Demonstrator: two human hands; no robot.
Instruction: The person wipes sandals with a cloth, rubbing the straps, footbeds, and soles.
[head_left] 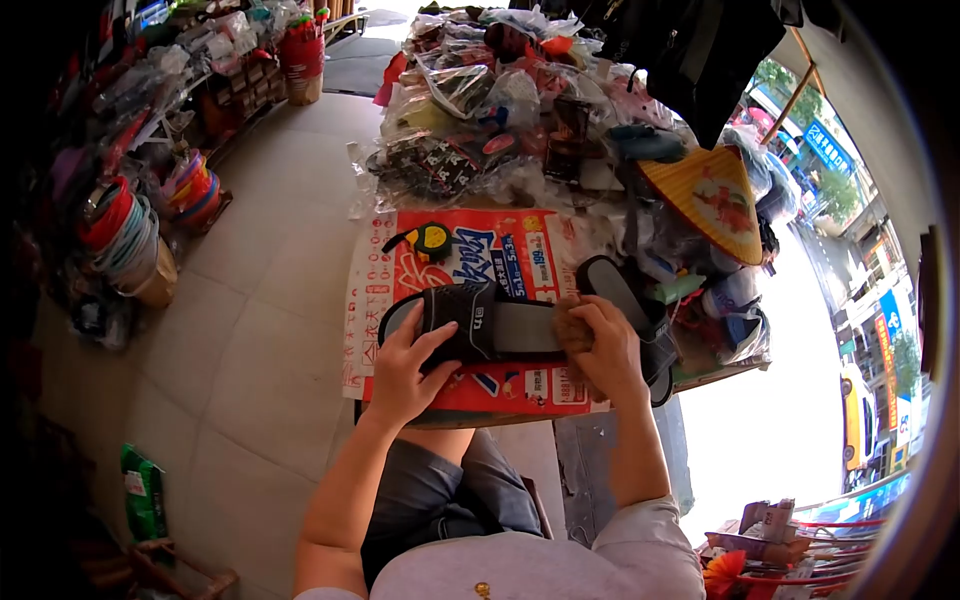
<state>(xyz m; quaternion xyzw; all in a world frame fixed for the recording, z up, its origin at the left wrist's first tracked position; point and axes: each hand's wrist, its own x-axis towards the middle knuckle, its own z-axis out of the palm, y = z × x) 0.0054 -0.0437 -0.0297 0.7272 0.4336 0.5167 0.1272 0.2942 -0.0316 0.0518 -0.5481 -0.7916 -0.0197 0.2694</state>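
A black slide sandal with a grey insole (525,328) lies sideways on a red printed sheet (540,390) at the table's near edge. My left hand (408,365) rests on its toe end and black strap, fingers spread. At the heel end my right hand (605,345) is closed on a brown cloth, (573,330) which touches the sandal. Just beyond and right of my right hand lies a second black sandal (612,288). A small black and yellow item (432,238) is on the sheet above the first sandal.
Plastic-wrapped goods (470,110) are heaped across the back of the table. A yellow conical hat (705,200) stands at the right. Buckets and bagged goods (130,240) line the left side. Dark items hang overhead at the upper right.
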